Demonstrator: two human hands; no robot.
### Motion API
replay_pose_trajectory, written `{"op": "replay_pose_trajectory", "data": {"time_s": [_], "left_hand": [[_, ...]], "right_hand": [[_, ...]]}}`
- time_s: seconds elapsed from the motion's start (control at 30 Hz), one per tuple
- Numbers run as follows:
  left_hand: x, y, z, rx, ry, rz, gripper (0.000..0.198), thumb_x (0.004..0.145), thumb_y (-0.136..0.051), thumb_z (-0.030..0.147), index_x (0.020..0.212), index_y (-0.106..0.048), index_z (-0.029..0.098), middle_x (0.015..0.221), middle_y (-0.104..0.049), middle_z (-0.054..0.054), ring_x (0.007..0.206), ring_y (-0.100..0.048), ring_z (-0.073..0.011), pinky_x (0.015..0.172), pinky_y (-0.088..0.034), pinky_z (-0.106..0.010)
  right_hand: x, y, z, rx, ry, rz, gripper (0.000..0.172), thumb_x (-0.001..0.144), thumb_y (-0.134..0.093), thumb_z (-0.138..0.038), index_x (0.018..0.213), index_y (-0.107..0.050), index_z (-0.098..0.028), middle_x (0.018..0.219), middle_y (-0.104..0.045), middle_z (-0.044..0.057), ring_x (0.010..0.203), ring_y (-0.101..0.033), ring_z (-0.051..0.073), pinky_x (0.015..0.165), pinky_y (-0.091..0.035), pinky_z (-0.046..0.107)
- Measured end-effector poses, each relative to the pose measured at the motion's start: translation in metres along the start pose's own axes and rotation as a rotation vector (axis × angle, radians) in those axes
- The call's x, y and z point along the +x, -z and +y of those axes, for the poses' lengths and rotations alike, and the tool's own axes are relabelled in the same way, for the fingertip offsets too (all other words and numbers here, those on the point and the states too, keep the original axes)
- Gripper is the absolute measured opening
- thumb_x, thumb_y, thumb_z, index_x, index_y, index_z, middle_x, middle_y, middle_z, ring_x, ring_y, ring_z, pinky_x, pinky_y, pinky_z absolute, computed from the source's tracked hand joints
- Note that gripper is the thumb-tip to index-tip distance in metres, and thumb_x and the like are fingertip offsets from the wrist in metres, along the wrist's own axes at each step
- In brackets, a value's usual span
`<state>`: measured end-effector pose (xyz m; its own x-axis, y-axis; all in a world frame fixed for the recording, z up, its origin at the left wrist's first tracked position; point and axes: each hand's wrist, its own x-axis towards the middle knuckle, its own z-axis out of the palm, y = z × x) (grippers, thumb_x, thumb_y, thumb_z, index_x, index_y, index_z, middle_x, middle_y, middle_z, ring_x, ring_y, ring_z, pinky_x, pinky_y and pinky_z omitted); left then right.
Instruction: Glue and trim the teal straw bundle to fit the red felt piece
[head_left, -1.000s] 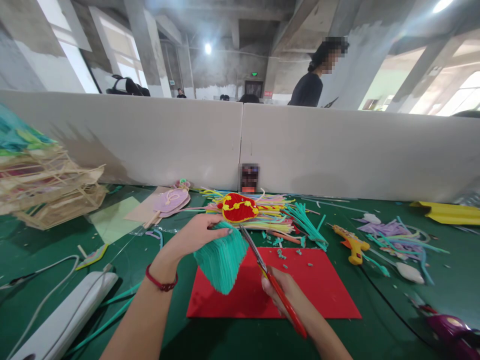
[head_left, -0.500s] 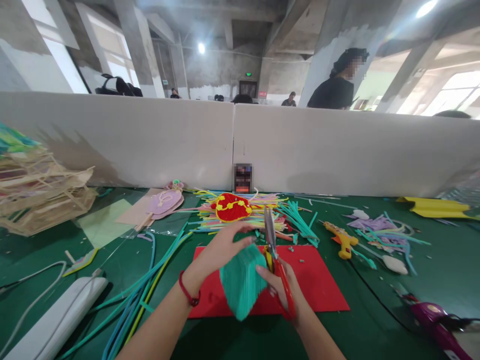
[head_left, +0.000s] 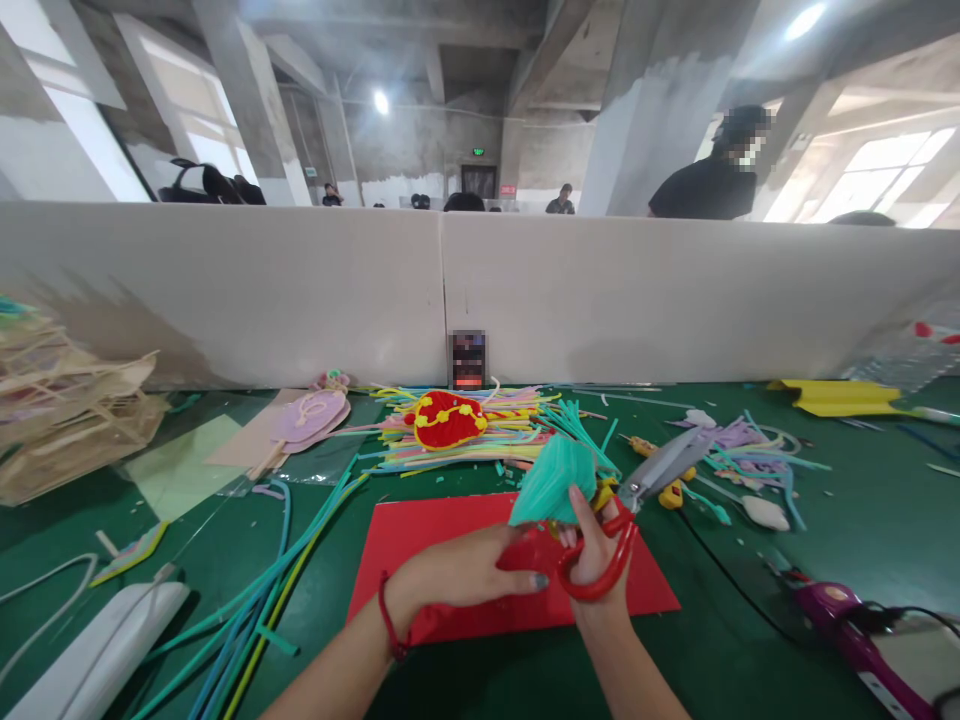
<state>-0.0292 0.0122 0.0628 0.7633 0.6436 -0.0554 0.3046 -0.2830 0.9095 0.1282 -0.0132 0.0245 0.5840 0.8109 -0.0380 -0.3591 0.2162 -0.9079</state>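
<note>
In the head view my right hand [head_left: 596, 555] grips a pair of scissors [head_left: 664, 468] by its red handles, the blades pointing up and to the right. The same hand holds a teal, ridged petal-shaped piece [head_left: 556, 475] with its thumb on the front. A small yellow part shows beside that piece, its kind unclear. My left hand [head_left: 472, 575] hovers over the red sheet [head_left: 420, 525], thumb stretched out and apart from the fingers, holding nothing visible. Its fingertips are partly hidden.
Behind the sheet lie a red and yellow ornament [head_left: 448, 420] and many coloured pipe cleaners [head_left: 420, 462]. At right are a yellow glue gun [head_left: 670, 495] and a purple tool [head_left: 832, 605]. A white power strip [head_left: 112, 640] lies left. A white partition [head_left: 300, 290] closes off the back.
My left hand has let go of the teal piece and dropped lower. My right hand has lifted that piece to the right, and the scissors have swung from upright to pointing right.
</note>
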Motion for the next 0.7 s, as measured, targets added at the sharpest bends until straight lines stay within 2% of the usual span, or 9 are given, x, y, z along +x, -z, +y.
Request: {"op": "replay_pose_trajectory", "data": {"time_s": [0.07, 0.13, 0.23, 0.3, 0.4, 0.53, 0.63, 0.7], "left_hand": [[0.007, -0.01, -0.003, -0.082, -0.039, 0.003, 0.054, 0.08, -0.061, 0.05, 0.128, -0.054, 0.025, 0.13, -0.057, -0.009, 0.121, -0.05, -0.0264, 0.105, -0.035, -0.037], [0.015, -0.02, -0.006, -0.228, -0.1, 0.088, 0.06, 0.081, -0.057, 0.055, 0.131, -0.051, 0.023, 0.133, -0.054, -0.011, 0.128, -0.043, -0.0261, 0.111, -0.027, -0.041], [0.022, -0.03, -0.008, -0.472, -0.159, 0.231, 0.071, 0.076, -0.055, 0.067, 0.129, -0.053, 0.021, 0.13, -0.056, -0.014, 0.126, -0.046, -0.028, 0.111, -0.028, -0.045], [0.025, -0.032, -0.01, -0.57, -0.144, 0.375, 0.076, 0.07, -0.058, 0.071, 0.126, -0.056, 0.021, 0.127, -0.058, -0.014, 0.123, -0.049, -0.0297, 0.11, -0.029, -0.047], [0.028, -0.027, -0.012, -0.674, -0.099, 0.609, 0.074, 0.065, -0.066, 0.067, 0.122, -0.059, 0.02, 0.125, -0.06, -0.013, 0.122, -0.05, -0.0303, 0.11, -0.031, -0.047], [0.03, -0.013, -0.015, -0.794, -0.046, 0.749, 0.068, 0.064, -0.072, 0.057, 0.118, -0.06, 0.017, 0.126, -0.06, -0.013, 0.121, -0.051, -0.0305, 0.106, -0.038, -0.046], [0.028, -0.001, -0.013, -0.748, -0.018, 0.854, 0.061, 0.074, -0.062, 0.059, 0.116, -0.059, 0.016, 0.125, -0.06, -0.012, 0.119, -0.053, -0.0284, 0.104, -0.041, -0.043], [0.023, 0.006, -0.009, -0.624, 0.02, 0.945, 0.056, 0.081, -0.051, 0.061, 0.115, -0.059, 0.017, 0.122, -0.061, -0.01, 0.118, -0.054, -0.0262, 0.104, -0.042, -0.041]], "right_hand": [[-0.002, 0.001, 0.003, -0.056, 0.013, -0.033, 0.037, 0.073, -0.069, -0.046, 0.066, -0.039, -0.025, 0.043, -0.038, -0.01, 0.037, -0.037, 0.009, 0.039, -0.033, 0.025], [-0.004, 0.002, 0.005, -0.089, 0.025, -0.062, 0.035, 0.074, -0.068, -0.046, 0.068, -0.042, -0.024, 0.044, -0.039, -0.01, 0.037, -0.039, 0.01, 0.04, -0.033, 0.026], [-0.006, 0.001, 0.007, -0.104, 0.018, -0.108, 0.034, 0.073, -0.069, -0.046, 0.068, -0.044, -0.024, 0.045, -0.04, -0.009, 0.039, -0.039, 0.011, 0.04, -0.033, 0.026], [-0.007, 0.0, 0.007, -0.111, -0.001, -0.149, 0.033, 0.071, -0.07, -0.047, 0.072, -0.048, -0.023, 0.049, -0.044, -0.008, 0.04, -0.039, 0.011, 0.04, -0.033, 0.027], [-0.011, -0.004, 0.006, -0.117, -0.03, -0.214, 0.036, 0.067, -0.073, -0.048, 0.078, -0.052, -0.022, 0.053, -0.048, -0.006, 0.04, -0.039, 0.01, 0.041, -0.034, 0.027], [-0.016, -0.01, 0.012, -0.066, -0.071, -0.286, 0.039, 0.073, -0.065, -0.057, 0.071, -0.05, -0.021, 0.046, -0.042, -0.007, 0.04, -0.038, 0.009, 0.041, -0.033, 0.024], [-0.016, -0.014, 0.024, -0.021, -0.168, -0.348, 0.052, 0.07, -0.056, -0.072, 0.071, -0.051, -0.021, 0.052, -0.047, -0.005, 0.041, -0.04, 0.009, 0.039, -0.034, 0.022], [-0.017, -0.016, 0.032, -0.031, -0.225, -0.407, 0.058, 0.066, -0.053, -0.078, 0.072, -0.051, -0.021, 0.055, -0.049, -0.003, 0.043, -0.044, 0.01, 0.039, -0.037, 0.023]]}}
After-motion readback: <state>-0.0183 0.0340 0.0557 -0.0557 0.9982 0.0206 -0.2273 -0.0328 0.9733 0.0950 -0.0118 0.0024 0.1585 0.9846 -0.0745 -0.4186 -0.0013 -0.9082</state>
